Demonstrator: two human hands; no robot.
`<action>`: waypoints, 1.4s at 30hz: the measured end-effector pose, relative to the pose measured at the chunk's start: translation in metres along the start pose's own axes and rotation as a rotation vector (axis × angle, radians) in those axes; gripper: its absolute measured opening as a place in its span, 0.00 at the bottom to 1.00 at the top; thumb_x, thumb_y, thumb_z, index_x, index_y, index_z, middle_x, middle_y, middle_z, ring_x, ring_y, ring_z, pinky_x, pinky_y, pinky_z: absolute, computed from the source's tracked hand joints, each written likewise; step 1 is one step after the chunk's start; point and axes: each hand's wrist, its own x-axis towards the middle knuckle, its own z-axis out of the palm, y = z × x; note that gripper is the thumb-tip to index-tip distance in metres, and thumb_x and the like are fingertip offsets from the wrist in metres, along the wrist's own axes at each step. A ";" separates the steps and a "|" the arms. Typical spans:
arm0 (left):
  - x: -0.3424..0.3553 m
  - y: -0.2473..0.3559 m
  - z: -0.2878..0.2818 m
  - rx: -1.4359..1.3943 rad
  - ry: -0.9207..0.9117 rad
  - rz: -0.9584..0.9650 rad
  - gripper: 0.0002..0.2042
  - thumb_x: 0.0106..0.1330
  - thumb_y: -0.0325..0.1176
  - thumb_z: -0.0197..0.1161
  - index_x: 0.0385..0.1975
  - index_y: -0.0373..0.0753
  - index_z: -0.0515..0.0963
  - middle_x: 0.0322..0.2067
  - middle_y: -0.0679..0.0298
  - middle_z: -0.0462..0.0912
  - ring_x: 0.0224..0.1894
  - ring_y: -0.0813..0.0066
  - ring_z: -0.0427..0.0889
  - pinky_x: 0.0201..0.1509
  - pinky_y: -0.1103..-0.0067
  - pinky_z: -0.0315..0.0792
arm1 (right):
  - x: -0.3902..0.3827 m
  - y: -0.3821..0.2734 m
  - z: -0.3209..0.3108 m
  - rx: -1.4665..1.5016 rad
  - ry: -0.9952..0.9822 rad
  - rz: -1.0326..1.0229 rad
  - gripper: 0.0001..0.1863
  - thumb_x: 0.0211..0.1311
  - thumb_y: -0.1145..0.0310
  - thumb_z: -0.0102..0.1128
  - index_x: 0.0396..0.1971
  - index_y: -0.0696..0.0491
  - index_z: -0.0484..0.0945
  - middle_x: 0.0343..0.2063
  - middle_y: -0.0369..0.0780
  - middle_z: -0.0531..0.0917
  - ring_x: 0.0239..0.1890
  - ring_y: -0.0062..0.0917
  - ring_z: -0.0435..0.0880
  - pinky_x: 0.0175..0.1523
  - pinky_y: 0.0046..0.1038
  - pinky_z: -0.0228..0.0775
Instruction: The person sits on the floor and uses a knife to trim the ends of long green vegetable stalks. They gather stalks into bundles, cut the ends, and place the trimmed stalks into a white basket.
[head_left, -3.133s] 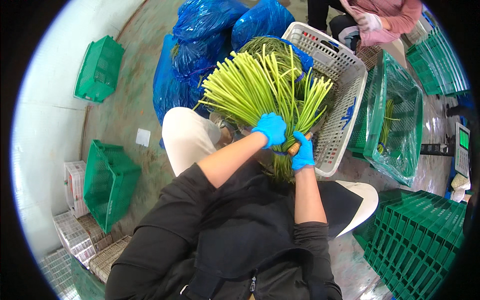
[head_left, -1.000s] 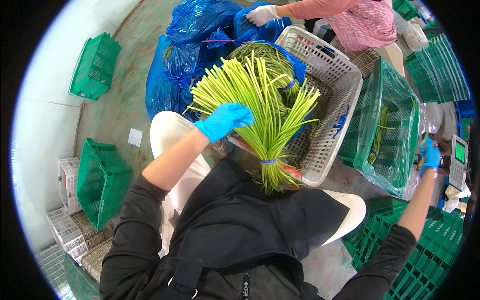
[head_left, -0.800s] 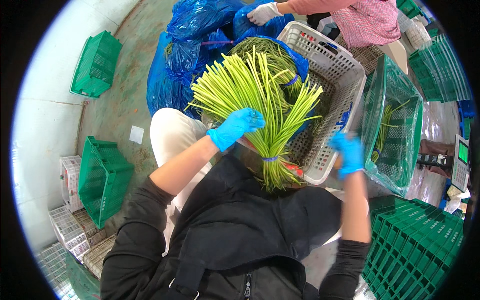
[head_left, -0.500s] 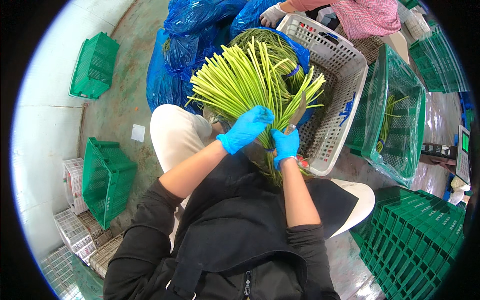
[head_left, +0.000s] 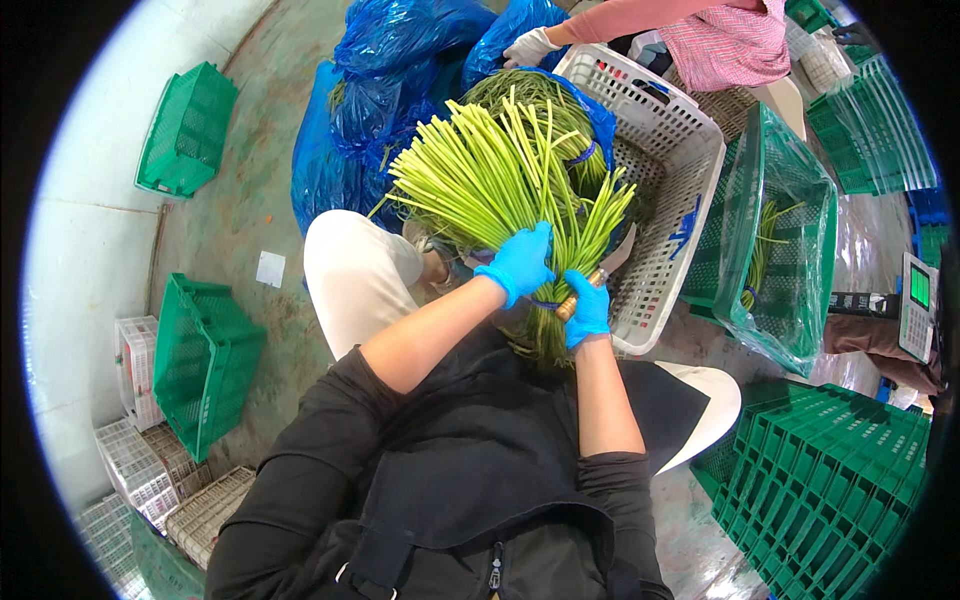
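A large bundle of garlic scapes [head_left: 470, 170] fans out over my lap, pale green cut ends pointing away and the thin darker ends toward me. My left hand [head_left: 522, 264], in a blue glove, is closed around the stems just above a dark blue band. In my gloved right hand [head_left: 589, 312] is a knife [head_left: 619, 254] with a wooden handle, its curved blade pointing up and to the right beside the bundle. The right hand sits close against the bundle's right side. More banded garlic scapes [head_left: 540, 98] lie behind, on blue plastic.
A white perforated crate [head_left: 716, 150] stands right beyond my knees; a plastic-lined green crate [head_left: 815, 290] holds another bundle. Green crates [head_left: 820, 480] are stacked at lower right. Blue bags [head_left: 380, 50] lie at the back. A co-worker's gloved hand [head_left: 530, 47] is near the white crate.
My left hand has moved down and right and closed around the stems. The knife has turned in my right hand, its handle now showing and its blade tilted further right.
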 end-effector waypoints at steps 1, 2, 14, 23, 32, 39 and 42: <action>-0.001 0.002 0.004 0.040 0.037 0.007 0.26 0.40 0.30 0.71 0.40 0.34 0.65 0.33 0.51 0.76 0.39 0.53 0.75 0.39 0.66 0.71 | 0.001 0.000 -0.001 -0.031 0.011 -0.010 0.17 0.48 0.80 0.58 0.40 0.55 0.70 0.33 0.39 0.77 0.32 0.27 0.79 0.34 0.29 0.74; -0.002 0.003 0.007 0.078 0.055 0.004 0.26 0.40 0.31 0.71 0.40 0.35 0.65 0.32 0.52 0.76 0.39 0.54 0.75 0.38 0.66 0.70 | 0.001 0.000 -0.002 -0.064 0.055 -0.005 0.16 0.47 0.80 0.59 0.39 0.55 0.71 0.32 0.38 0.77 0.31 0.26 0.79 0.33 0.28 0.74; 0.006 -0.013 -0.006 -0.462 0.102 -0.080 0.18 0.52 0.27 0.62 0.42 0.33 0.66 0.28 0.57 0.79 0.34 0.71 0.79 0.37 0.77 0.72 | -0.012 -0.012 0.007 0.056 -0.020 0.025 0.16 0.47 0.79 0.61 0.37 0.53 0.69 0.26 0.33 0.73 0.22 0.21 0.73 0.22 0.24 0.66; 0.010 0.009 0.007 0.316 0.076 -0.034 0.19 0.44 0.40 0.67 0.32 0.34 0.73 0.27 0.51 0.79 0.31 0.56 0.79 0.34 0.69 0.72 | -0.007 0.000 -0.001 0.002 0.114 -0.009 0.16 0.45 0.78 0.63 0.35 0.52 0.69 0.26 0.33 0.72 0.24 0.20 0.72 0.27 0.24 0.67; 0.021 -0.008 -0.006 -0.741 0.214 -0.036 0.13 0.51 0.29 0.65 0.36 0.32 0.75 0.30 0.60 0.80 0.31 0.72 0.78 0.37 0.78 0.72 | -0.006 -0.007 -0.008 -0.086 0.064 0.034 0.17 0.45 0.76 0.64 0.37 0.53 0.70 0.29 0.34 0.74 0.28 0.21 0.74 0.32 0.24 0.67; 0.033 0.008 -0.065 -1.303 0.164 -0.084 0.06 0.58 0.28 0.58 0.34 0.38 0.74 0.24 0.72 0.74 0.24 0.87 0.70 0.28 0.88 0.65 | -0.017 -0.035 0.018 -0.292 0.017 -0.342 0.14 0.50 0.75 0.62 0.38 0.56 0.71 0.30 0.34 0.76 0.33 0.18 0.74 0.41 0.20 0.66; 0.032 0.020 -0.062 -1.363 0.069 -0.177 0.06 0.60 0.30 0.56 0.35 0.39 0.74 0.25 0.71 0.74 0.24 0.85 0.70 0.29 0.88 0.66 | -0.025 -0.050 0.036 -0.187 -0.265 -0.290 0.11 0.51 0.75 0.61 0.35 0.57 0.72 0.33 0.36 0.78 0.33 0.18 0.75 0.40 0.21 0.67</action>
